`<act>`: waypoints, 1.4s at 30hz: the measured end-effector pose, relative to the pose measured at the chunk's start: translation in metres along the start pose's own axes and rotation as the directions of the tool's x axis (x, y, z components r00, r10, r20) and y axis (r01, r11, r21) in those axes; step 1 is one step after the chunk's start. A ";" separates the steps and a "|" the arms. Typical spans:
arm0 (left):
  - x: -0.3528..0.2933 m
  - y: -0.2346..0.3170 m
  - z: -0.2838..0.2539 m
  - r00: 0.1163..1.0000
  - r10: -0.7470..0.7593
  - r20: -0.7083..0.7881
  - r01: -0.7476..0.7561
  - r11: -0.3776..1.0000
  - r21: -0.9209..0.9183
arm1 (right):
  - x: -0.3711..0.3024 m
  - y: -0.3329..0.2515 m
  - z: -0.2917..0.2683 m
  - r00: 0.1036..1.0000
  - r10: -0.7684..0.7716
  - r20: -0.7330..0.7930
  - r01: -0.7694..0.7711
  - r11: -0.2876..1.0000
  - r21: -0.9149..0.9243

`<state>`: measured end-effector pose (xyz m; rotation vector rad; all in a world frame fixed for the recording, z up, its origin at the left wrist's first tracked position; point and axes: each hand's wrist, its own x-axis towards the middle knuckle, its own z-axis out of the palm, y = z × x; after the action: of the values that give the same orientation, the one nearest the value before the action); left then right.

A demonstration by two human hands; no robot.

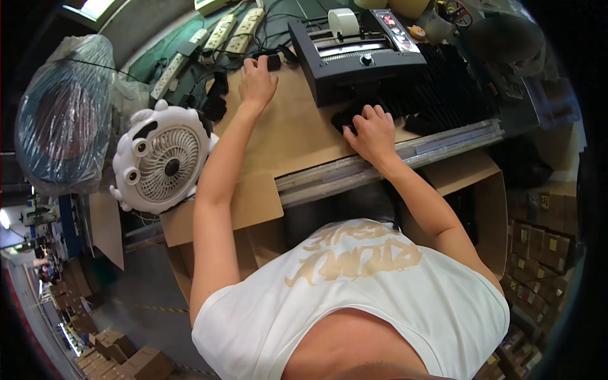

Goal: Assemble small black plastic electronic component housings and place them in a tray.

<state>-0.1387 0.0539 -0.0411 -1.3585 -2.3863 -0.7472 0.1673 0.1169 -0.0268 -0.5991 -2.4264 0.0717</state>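
My left hand [258, 85] reaches across the brown cardboard sheet [288, 133] on the bench. Its curled fingers are at a small black block-shaped piece [273, 62], near the power strips. Close to the bench's front edge, my right hand [375, 134] has its fingers bent over another black piece [342, 120], which it partly covers. Just beyond the right hand stands a black label dispenser [373, 66] carrying a white roll [343, 23]. Rows of black pieces [446, 88] lie to its right. More small black pieces [215, 101] sit left of the left hand.
A white cartoon-shaped fan [166, 161] stands beside my left forearm. Behind it is a plastic-wrapped round object [66, 120]. Power strips [244, 31] and cables cross the back left. Open cardboard boxes [468, 183] sit below the bench's metal front edge [443, 140].
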 end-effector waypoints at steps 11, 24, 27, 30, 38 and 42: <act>0.020 -0.024 0.013 0.977 0.186 0.103 -0.208 0.935 0.289 | 0.033 0.091 -0.031 0.879 0.305 -0.366 -0.214 0.939 0.268; 0.006 -0.009 -0.007 0.961 0.095 0.259 -0.180 0.928 0.325 | 0.078 0.146 -0.019 0.925 0.250 -0.285 -0.265 0.964 -0.015; -0.012 -0.011 -0.020 0.961 0.048 0.274 -0.047 0.999 -0.012 | 0.072 0.140 -0.019 0.931 0.223 -0.289 -0.236 0.972 -0.011; -0.041 0.024 -0.048 0.886 -0.105 0.453 0.310 0.859 -0.407 | 0.063 0.135 -0.021 0.928 0.230 -0.292 -0.251 0.967 -0.036; -0.081 0.101 -0.090 0.648 0.114 0.753 0.619 0.496 -0.609 | 0.081 0.151 -0.009 0.925 0.228 -0.305 -0.246 0.969 -0.021; -0.090 0.109 -0.073 0.550 0.203 0.810 0.791 0.186 -0.583 | 0.074 0.134 -0.021 0.908 0.061 -0.414 -0.105 0.991 -0.086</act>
<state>0.0010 -0.0056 0.0069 -1.7131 -3.0068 -2.7256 0.1822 0.2673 0.0061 -0.6894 -2.0035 -0.1382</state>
